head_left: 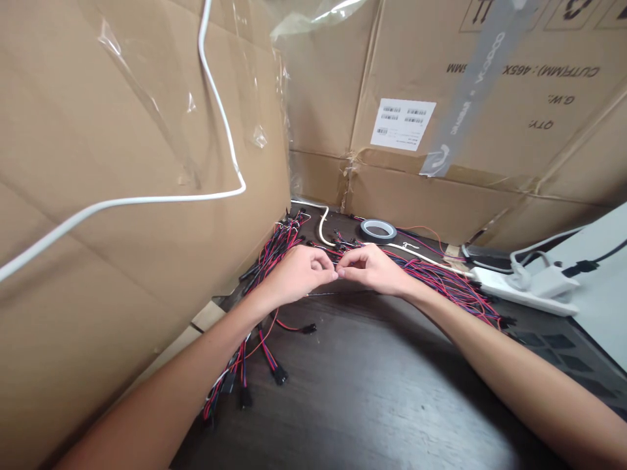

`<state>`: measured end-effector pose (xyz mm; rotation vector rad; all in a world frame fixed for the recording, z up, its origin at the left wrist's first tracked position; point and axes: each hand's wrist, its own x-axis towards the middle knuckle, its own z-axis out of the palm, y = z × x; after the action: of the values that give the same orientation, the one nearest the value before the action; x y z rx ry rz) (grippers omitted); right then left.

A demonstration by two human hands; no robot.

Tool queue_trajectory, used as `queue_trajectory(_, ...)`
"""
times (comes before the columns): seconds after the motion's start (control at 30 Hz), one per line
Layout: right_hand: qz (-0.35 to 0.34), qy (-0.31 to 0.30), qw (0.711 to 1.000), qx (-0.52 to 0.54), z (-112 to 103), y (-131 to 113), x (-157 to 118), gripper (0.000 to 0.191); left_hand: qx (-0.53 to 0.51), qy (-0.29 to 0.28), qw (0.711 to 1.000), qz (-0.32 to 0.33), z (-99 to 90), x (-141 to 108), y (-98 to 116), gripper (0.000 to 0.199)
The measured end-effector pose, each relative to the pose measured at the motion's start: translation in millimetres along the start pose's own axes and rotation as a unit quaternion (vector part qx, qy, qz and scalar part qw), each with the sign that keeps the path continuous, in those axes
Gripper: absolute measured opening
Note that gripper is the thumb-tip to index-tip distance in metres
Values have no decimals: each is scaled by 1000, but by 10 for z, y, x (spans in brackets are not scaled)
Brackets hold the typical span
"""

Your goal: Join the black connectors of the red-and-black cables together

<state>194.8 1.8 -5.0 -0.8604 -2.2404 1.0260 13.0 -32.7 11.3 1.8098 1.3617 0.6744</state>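
My left hand (pixel 308 269) and my right hand (pixel 367 266) meet at the fingertips above the dark table (pixel 362 365). Both are closed in a pinch, thumb against fingers. Whatever is between the fingertips is too small to make out. Beneath and beside my left hand lies a bundle of red and black wires (pixel 281 248) with black connectors. Another bundle of red, black and purple wires (pixel 445 284) spreads behind my right forearm. Several small connectors sit just beyond the fingertips.
A tape roll (pixel 378 230) lies behind my right hand. The white power strip (pixel 526 290) with plugs is at the right. Cardboard boxes (pixel 147 261) stand at the left and at the back (pixel 318 117). A white cable (pixel 166 198) hangs across the left box.
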Motion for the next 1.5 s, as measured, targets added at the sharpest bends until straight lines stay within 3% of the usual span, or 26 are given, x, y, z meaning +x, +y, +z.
queue_trajectory(0.17,13,1,1000,-8,6,-23,-5,18,7,6,1000,25,13,7,5,12)
queue_trajectory(0.37,-18,17,1000,13,7,-60,-12,12,-121,-52,991,-30,-29,-11,2,10)
queue_trajectory(0.47,-65,16,997,29,2,-80,-39,12,-218,-114,966,-81,-66,-19,-3,10)
queue_trajectory(0.53,-121,14,992,-28,0,-82,-62,17,-281,-160,939,-113,-90,-17,-12,13)
queue_trajectory(0.7,-287,9,929,-232,9,-50,-90,24,-351,-241,895,-135,-135,5,-71,15)
queue_trajectory(0.83,-316,38,921,-226,4,-37,-85,12,-356,-269,885,-134,-143,6,-94,9)
queue_trajectory(0.93,-270,41,940,-204,8,-47,-74,19,-314,-236,912,-119,-130,-12,-65,9)
queue_trajectory(1.13,-78,74,989,-105,57,-112,-29,24,-254,-168,951,-51,-87,-30,-25,14)
queue_trajectory(1.27,28,48,998,-10,70,-158,-16,23,-177,-122,976,-24,-51,-29,-21,17)
queue_trajectory(1.37,57,50,997,5,82,-167,-11,21,-131,-79,988,-24,-25,-30,1,18)
queue_trajectory(1.5,54,59,996,-29,105,-136,1,23,-176,-68,980,-58,-8,-29,10,16)
